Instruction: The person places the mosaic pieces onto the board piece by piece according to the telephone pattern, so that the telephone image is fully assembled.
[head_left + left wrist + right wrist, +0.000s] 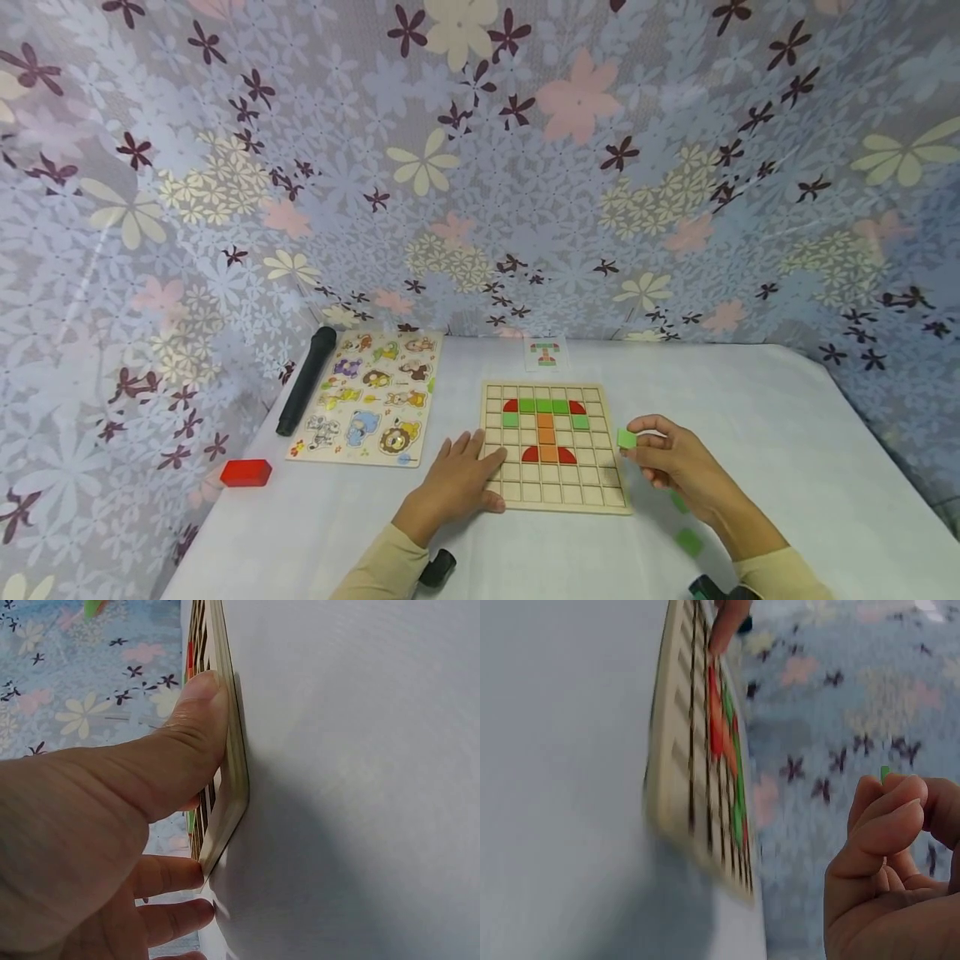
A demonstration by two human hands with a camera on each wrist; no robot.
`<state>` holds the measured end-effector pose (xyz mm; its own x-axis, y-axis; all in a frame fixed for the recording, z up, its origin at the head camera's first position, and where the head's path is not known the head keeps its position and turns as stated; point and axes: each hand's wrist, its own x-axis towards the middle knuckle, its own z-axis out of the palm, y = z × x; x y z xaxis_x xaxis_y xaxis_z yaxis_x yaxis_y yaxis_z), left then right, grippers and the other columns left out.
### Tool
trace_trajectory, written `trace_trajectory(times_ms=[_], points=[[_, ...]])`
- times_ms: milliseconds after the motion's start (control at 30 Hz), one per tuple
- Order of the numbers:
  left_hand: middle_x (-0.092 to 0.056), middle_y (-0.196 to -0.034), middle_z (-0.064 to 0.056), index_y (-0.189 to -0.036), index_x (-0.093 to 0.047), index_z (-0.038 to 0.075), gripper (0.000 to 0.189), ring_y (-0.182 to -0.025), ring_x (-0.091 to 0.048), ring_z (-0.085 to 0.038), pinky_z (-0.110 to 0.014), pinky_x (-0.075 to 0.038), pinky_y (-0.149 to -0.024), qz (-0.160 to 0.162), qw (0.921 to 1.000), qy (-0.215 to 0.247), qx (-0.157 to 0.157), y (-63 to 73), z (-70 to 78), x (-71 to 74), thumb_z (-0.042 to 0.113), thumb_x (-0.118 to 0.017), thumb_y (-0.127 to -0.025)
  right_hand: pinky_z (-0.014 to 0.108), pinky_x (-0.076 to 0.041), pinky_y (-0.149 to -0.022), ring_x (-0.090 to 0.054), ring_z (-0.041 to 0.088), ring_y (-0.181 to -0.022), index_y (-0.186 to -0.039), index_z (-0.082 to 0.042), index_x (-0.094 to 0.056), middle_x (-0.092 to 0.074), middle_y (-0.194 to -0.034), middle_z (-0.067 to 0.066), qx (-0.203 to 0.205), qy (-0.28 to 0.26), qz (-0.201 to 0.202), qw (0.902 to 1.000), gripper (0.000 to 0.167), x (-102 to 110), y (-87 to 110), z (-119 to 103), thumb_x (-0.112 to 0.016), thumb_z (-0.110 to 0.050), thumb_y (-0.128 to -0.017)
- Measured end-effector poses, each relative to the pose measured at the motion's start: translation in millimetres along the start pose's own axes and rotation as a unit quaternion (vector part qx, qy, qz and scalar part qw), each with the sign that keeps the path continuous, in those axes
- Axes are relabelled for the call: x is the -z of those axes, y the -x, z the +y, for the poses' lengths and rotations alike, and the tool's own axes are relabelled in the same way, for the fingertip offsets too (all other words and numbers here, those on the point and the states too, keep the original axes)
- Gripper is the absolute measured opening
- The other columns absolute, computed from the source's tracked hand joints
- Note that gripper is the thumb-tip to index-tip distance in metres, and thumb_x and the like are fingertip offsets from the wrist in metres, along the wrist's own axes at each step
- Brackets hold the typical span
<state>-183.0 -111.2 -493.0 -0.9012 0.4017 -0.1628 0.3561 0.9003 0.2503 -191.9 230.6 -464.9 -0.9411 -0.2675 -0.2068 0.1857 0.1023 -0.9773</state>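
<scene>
A wooden grid board (555,507) lies flat on the white table, with red rounded, green square and orange square tiles set in a T-like shape. My left hand (452,487) rests at the board's left side with fingers spread. In the left wrist view its thumb (199,712) lies over the board's near edge. Just off the board's right edge, my right hand (675,458) pinches a green square tile (626,438) between thumb and fingertips. Only a sliver of that green tile (885,773) shows in the right wrist view. Another green tile (689,542) lies below the right hand; a further one (678,501) is partly hidden by it.
Behind the board lies a small pattern card (546,354) with a similar T shape. To the left are an animal puzzle board (367,400), a black cylindrical stick (306,383) and a red block (246,472). A flowered cloth (480,208) hangs behind the table.
</scene>
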Motion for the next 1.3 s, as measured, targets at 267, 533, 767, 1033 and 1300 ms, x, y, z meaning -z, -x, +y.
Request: trace_trajectory(times_ms=[267,533,767,1033,1300], points=[[-0.033,-0.163,-0.019,-0.152,-0.051,0.022,0.082,-0.151,-0.030,-0.040,-0.060,-0.024,-0.122,0.005,1.0000,0.005,-0.005,0.4,-1.3,-0.8,0.052,-0.077,-0.080,0.017,-0.046,-0.050,-0.056,0.007,-0.058,-0.130,0.002,-0.042,-0.064,-0.082,0.003,0.007,-0.022,-0.067,0.9975,0.043,-53,-25.1,-6,-0.066,-0.007,-0.095],[-0.035,-0.162,-0.020,-0.151,-0.051,0.023,0.082,-0.150,-0.032,-0.039,-0.060,-0.026,-0.121,0.009,0.9999,-0.003,-0.010,0.0,-2.9,-0.5,0.054,-0.076,-0.080,0.018,-0.037,-0.044,-0.050,0.007,-0.050,-0.123,0.008,-0.050,-0.064,-0.079,0.005,0.004,0.043,-0.096,0.9944,0.040,-94,-44.7,8,-0.069,-0.003,-0.089],[-0.036,-0.161,-0.020,-0.150,-0.053,0.022,0.080,-0.149,-0.034,-0.040,-0.061,-0.028,-0.119,0.014,0.9997,-0.006,-0.018,0.2,-2.9,0.2,0.053,-0.076,-0.080,0.021,-0.039,-0.046,-0.045,0.011,-0.052,-0.110,0.000,-0.061,-0.056,-0.075,0.003,0.038,0.172,-0.061,0.9824,0.028,-113,-52.4,18,-0.073,-0.004,-0.085],[-0.037,-0.161,-0.020,-0.150,-0.053,0.022,0.080,-0.149,-0.034,-0.039,-0.061,-0.028,-0.120,0.013,0.9997,-0.008,-0.017,-0.1,-2.7,-0.7,0.053,-0.077,-0.080,0.024,-0.040,-0.054,-0.049,0.012,-0.062,-0.102,-0.006,-0.065,-0.056,-0.071,-0.001,0.058,0.296,-0.011,0.9533,0.024,-121,-50.8,21,-0.074,-0.003,-0.080],[-0.036,-0.161,-0.020,-0.151,-0.053,0.021,0.079,-0.149,-0.034,-0.039,-0.060,-0.027,-0.120,0.014,0.9998,-0.004,-0.016,1.7,-2.0,1.6,0.052,-0.077,-0.081,0.025,-0.039,-0.055,-0.049,0.013,-0.064,-0.099,-0.007,-0.065,-0.054,-0.071,-0.002,0.073,0.329,0.004,0.9415,0.024,-126,-49.2,19,-0.072,0.001,-0.078]])
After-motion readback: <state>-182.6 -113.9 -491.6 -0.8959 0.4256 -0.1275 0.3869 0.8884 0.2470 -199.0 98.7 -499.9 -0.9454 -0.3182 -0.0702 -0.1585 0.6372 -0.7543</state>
